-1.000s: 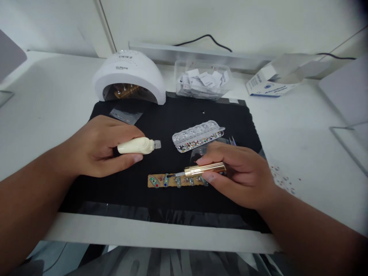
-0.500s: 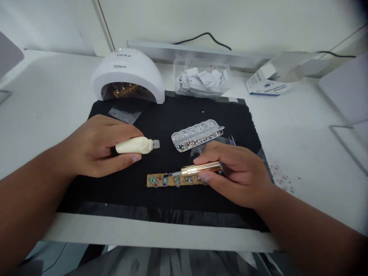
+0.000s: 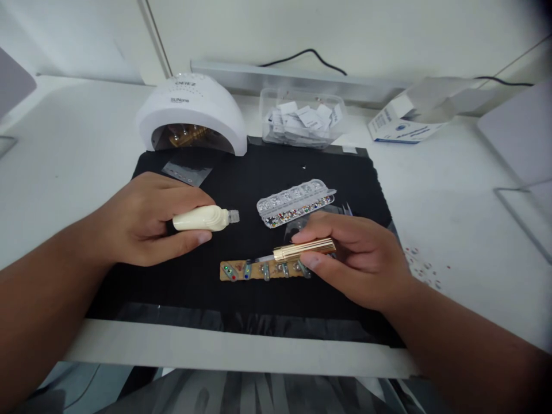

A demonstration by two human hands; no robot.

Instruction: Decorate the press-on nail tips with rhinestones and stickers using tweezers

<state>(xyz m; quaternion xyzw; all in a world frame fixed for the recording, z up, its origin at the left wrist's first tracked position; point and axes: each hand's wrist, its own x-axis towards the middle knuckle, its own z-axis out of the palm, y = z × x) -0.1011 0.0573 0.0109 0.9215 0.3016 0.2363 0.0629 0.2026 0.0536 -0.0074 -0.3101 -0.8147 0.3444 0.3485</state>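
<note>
My left hand [image 3: 159,221] is closed round a cream bottle [image 3: 200,218], which lies on its side in the fingers with its clear neck to the right. Between thumb and fingers, my right hand [image 3: 357,259] pinches a gold-capped brush [image 3: 302,249]. The dark brush tip reaches left, over or at the upper edge of a tan strip [image 3: 255,271]; whether it touches cannot be told. Several decorated pieces with coloured stones sit across the strip. Above the right hand, an open clear case [image 3: 295,202] holds small gems.
A white lamp [image 3: 194,112] stands at the back left of the black mat [image 3: 172,290]. Behind the mat are a clear box [image 3: 302,118] of white packets and an open carton [image 3: 407,121]. Tweezers [image 3: 347,209] lie beyond my right hand; loose bits are scattered at right.
The brush has shifted slightly, its gold cap a little to the right and its tip slightly higher. My left hand and the bottle have hardly moved.
</note>
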